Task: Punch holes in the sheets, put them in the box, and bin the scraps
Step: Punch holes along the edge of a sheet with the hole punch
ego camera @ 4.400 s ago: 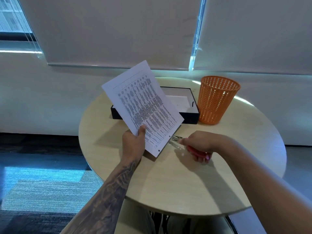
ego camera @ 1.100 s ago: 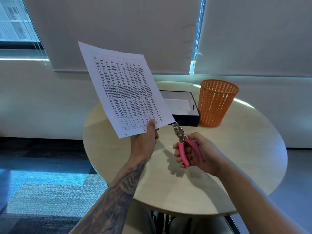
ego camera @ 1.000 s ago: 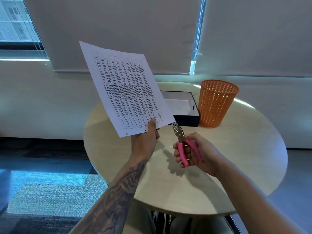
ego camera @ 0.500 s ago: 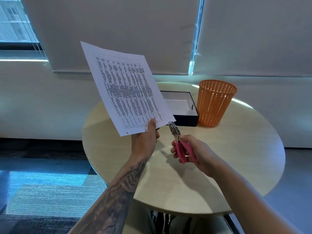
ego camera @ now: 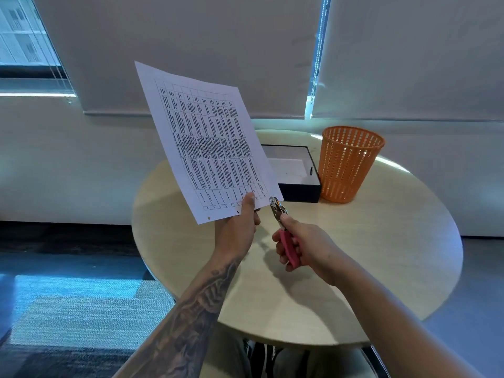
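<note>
Left hand pinches the printed sheet upright while right hand squeezes the pink-handled hole punch on its lower corner.

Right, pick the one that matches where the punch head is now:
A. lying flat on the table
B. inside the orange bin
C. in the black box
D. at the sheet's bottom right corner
D: the right hand holds the punch with its metal head at the bottom right corner of the sheet, which the left hand holds up.
</note>
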### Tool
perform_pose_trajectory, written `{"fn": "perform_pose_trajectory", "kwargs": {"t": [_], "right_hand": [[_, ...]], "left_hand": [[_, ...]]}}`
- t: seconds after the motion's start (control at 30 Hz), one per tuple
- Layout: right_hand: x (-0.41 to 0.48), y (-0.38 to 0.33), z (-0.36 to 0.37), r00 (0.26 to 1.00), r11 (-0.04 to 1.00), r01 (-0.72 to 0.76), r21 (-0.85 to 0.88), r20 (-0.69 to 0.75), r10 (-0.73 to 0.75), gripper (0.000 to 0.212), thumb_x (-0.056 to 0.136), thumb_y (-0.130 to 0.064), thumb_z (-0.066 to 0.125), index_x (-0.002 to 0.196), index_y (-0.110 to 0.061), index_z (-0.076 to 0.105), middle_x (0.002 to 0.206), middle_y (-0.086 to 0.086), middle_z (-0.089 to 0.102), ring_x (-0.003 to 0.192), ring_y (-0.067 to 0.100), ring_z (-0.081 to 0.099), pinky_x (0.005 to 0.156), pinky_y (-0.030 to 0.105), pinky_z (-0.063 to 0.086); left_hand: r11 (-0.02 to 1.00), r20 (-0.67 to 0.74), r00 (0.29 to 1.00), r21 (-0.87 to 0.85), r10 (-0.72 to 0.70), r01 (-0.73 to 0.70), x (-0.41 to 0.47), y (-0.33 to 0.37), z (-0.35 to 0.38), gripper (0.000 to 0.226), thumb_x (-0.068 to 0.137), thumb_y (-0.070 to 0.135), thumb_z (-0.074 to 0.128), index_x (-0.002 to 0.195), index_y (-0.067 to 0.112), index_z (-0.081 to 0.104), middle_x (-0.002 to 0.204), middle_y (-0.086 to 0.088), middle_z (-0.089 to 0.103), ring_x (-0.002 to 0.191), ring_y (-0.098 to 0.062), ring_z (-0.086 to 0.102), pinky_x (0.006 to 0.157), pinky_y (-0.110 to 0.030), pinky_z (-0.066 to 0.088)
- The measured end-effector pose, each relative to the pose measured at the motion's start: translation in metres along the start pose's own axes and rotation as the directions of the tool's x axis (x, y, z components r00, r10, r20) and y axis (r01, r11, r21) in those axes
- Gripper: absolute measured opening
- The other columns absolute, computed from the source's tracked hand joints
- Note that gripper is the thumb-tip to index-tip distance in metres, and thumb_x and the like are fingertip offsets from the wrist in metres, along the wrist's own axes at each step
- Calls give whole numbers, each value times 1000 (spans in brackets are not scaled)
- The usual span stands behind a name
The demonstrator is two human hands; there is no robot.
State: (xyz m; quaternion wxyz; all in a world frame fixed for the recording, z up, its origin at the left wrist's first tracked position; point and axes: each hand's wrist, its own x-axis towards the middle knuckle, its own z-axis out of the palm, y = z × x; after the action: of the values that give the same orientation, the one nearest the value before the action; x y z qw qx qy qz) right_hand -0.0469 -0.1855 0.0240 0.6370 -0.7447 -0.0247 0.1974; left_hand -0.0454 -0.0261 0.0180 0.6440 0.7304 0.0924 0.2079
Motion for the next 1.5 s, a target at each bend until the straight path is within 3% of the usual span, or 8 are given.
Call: {"fn": "perform_pose_trajectory", "kwargs": {"t": [0.53, 0.63, 0.7, 0.73, 0.97, 1.2, 1.3, 1.5], "right_hand": [[1, 7, -5, 999, 996, -11, -88, -45, 7, 58, 101, -57, 46, 85, -5, 67, 66, 10, 64, 56, 24, 56, 51, 33, 47], [3, 7, -8, 997, 992, -43, -120, -64, 35, 59, 101, -57, 46, 83, -5, 67, 66, 11, 63, 52, 23, 55, 49, 31, 44], [5, 7, -12, 995, 987, -82, -136, -68, 73, 60, 100, -58, 47, 83, -5, 67, 65, 11, 62, 50, 23, 54, 48, 30, 43], [7, 8, -14, 993, 984, -102, -146, -68, 92, 60, 99, -59, 48, 82, -5, 67, 64, 11, 62, 49, 24, 54, 48, 30, 42], [14, 3, -23, 966, 943, -258, -212, -55, 252, 58, 98, -60, 49, 79, -7, 63, 60, 8, 56, 43, 19, 48, 46, 25, 36], [22, 1, -23, 952, 908, -303, -291, -61, 298, 54, 99, -57, 47, 79, -8, 62, 59, 7, 55, 41, 17, 47, 46, 22, 33], [23, -1, -22, 949, 896, -312, -317, -59, 310, 55, 100, -55, 46, 78, -8, 61, 58, 7, 53, 40, 17, 47, 46, 22, 33], [24, -3, -19, 946, 873, -319, -369, -77, 314, 55, 101, -54, 44, 77, -8, 59, 58, 7, 54, 40, 17, 46, 45, 22, 33]], "left_hand": [[997, 23, 997, -33, -75, 75, 0, -24, 11, 29, 99, 46, 50, 81, 26, 62, 62, 7, 61, 59, -13, 56, 60, -36, 49], [994, 15, 993, -10, -113, 113, -1, -35, 17, 25, 94, 55, 51, 109, 40, 62, 102, 6, 72, 92, -21, 67, 81, -43, 56], [992, -4, 993, 58, -115, 115, -4, -37, 18, 40, 95, 53, 52, 132, 39, 56, 124, 15, 63, 108, -14, 60, 93, -27, 49], [990, -20, 993, 80, -117, 118, -6, -36, 17, 42, 97, 51, 53, 136, 37, 55, 121, 20, 58, 104, -6, 57, 86, -15, 44], [974, -22, 975, -38, -222, 222, -11, -42, 20, 8, 90, 43, 68, 86, 43, 61, 70, 35, 60, 63, 26, 55, 47, 2, 36], [971, -9, 971, -8, -237, 237, -8, -45, 20, 17, 88, 42, 70, 74, 42, 59, 66, 36, 60, 60, 26, 54, 47, 3, 34], [969, -14, 970, 54, -242, 243, -9, -44, 19, 13, 89, 44, 68, 81, 38, 60, 71, 31, 60, 61, 20, 55, 49, -1, 36], [967, -18, 981, 161, -195, 196, -11, -35, 18, 28, 91, 45, 64, 101, 20, 72, 86, 8, 69, 82, -16, 67, 82, -36, 57]]}}
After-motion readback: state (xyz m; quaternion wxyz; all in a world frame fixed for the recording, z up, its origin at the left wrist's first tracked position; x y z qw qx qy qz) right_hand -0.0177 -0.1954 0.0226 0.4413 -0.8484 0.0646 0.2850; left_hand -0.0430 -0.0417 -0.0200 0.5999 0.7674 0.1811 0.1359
